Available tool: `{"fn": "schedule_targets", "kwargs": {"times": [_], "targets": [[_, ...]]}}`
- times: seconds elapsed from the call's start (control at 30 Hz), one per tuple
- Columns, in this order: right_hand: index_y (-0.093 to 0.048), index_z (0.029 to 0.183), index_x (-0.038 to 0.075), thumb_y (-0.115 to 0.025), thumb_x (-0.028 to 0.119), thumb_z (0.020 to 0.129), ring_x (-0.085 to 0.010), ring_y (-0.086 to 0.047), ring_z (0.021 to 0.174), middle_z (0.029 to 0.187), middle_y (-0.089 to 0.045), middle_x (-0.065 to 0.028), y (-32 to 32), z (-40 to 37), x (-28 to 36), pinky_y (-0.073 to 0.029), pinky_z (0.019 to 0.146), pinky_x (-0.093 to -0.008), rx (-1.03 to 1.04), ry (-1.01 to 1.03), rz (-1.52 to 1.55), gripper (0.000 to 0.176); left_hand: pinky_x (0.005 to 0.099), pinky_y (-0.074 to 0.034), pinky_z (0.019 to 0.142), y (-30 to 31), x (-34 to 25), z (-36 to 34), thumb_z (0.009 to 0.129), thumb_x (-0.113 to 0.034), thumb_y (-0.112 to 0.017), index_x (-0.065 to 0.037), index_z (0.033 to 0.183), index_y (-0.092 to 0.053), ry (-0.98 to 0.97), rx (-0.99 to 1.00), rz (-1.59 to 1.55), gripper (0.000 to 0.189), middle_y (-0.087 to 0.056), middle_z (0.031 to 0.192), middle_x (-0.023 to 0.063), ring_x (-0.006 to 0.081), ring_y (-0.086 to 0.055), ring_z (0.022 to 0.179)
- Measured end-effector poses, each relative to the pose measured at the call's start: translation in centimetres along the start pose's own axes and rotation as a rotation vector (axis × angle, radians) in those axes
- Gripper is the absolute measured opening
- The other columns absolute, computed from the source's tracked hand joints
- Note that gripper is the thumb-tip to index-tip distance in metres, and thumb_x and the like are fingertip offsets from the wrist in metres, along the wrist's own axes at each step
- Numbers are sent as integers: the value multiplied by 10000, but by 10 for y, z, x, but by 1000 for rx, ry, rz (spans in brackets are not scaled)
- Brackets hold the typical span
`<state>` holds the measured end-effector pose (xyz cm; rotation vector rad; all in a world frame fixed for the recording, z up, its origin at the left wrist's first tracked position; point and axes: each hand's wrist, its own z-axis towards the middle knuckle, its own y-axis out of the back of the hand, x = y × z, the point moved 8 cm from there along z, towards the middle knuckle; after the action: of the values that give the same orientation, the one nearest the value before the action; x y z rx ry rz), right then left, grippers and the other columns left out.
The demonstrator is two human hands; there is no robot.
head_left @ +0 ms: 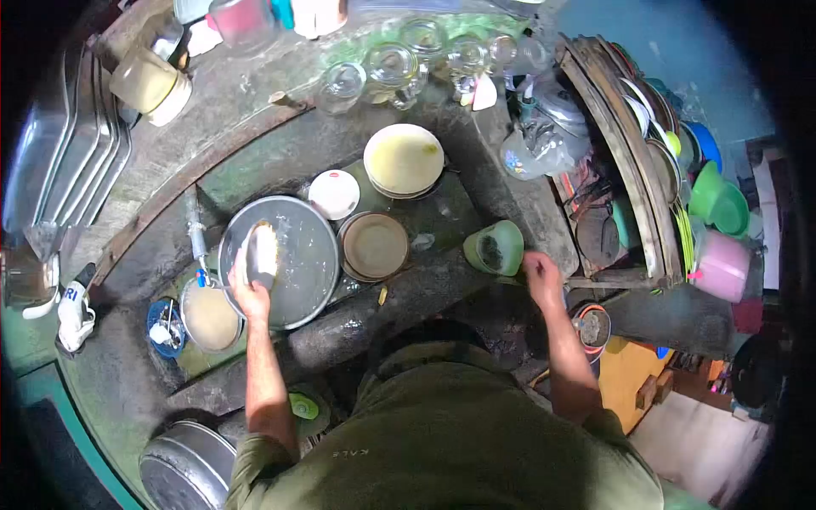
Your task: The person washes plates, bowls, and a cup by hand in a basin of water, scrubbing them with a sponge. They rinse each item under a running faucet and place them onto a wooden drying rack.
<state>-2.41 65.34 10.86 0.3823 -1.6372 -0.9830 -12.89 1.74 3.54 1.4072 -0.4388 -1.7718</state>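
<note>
Left hand (249, 296): closed round a pale scrub pad (262, 251), pressing it on the steel tray (308, 265); the pad's length points away from the body.
Right hand (542, 276): just right of the green mug (495, 248); whether it grips, I cannot tell.
Between: brown plate (375, 246).
Farther: yellowish plates (404, 159), glass jars (391, 66).

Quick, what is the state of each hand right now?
Left hand: closed on a pale sponge, pressed on the steel plate.
Right hand: beside the green mug; grip cannot be told.
</note>
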Motion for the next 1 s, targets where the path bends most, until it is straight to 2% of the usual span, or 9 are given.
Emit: {"fn": "schedule_targets", "kwargs": {"times": [0.1,0.23,0.37,0.4,0.47,0.57,0.77,0.83,1.0], "targets": [[-632,1104,30,-607,205,878,-310,-663,882,943,-680,-184,-57,39,19,-512,772,-395,262,2,-219,287,441,-384,1031,-8,-36,-6,640,167,-528,-128,1286,-578,-294,94,163,712,-491,1266,215,394,-488,1162],[-506,1261,-16,-617,262,834,-396,-571,1102,1190,-587,-248,-143,65,-37,-458,939,-478,622,-70,-499,522,432,-376,1049,-3,-93,-19,632,175,-484,-66,1224,-595,-293,13,185,648,-502,1279,218,394,-463,1217],[-518,1222,-39,-589,256,819,-388,-611,1022,1118,-627,-234,-198,75,-85,-482,892,-457,648,147,-646,505,399,-371,1069,16,-111,-41,680,177,-431,-35,1311,-519,76,-318,-42,672,-492,1304,203,344,-477,1232],[-517,1209,-43,-605,227,796,-374,-633,981,1071,-645,-226,-208,73,-93,-503,858,-443,647,217,-650,501,409,-410,1038,6,-86,-52,700,178,-415,-36,1322,-496,300,-399,-431,662,-488,1313,188,325,-501,1208],[-499,1208,-22,-663,166,737,-392,-644,929,989,-662,-229,-176,65,-66,-518,818,-454,550,66,-518,533,467,-510,928,-13,-106,-66,761,161,-373,-62,1339,-432,677,-450,-1120,622,-495,1310,148,293,-559,1134],[-486,1155,-16,-694,119,716,-418,-637,916,954,-662,-236,-142,62,-30,-512,810,-477,516,120,-417,504,502,-526,885,-33,-92,-98,766,147,-364,-86,1313,-430,886,-455,-1127,598,-552,1201,128,286,-574,1061],[-542,1004,17,-740,106,744,-357,-667,840,865,-667,-201,-72,84,-25,-519,734,-416,139,91,228,339,422,-535,886,-38,-168,-92,819,123,-407,-73,1356,-403,649,-288,-1180,571,-520,1283,145,269,-581,1105],[-531,1052,55,-724,85,795,-138,-570,782,876,-586,-45,-60,68,21,-497,692,-305,232,99,591,323,406,-514,929,-44,-193,-85,898,78,-385,-70,1371,-393,516,-127,-1052,496,-511,1302,139,254,-566,1134],[-432,1216,38,-699,156,859,-189,-524,1056,1158,-517,-122,-98,4,176,-455,898,-344,591,240,754,461,385,-466,1001,-69,-265,-85,1049,-247,-316,-73,1395,-354,679,97,-1341,389,-495,1338,115,227,-522,1201]]}}
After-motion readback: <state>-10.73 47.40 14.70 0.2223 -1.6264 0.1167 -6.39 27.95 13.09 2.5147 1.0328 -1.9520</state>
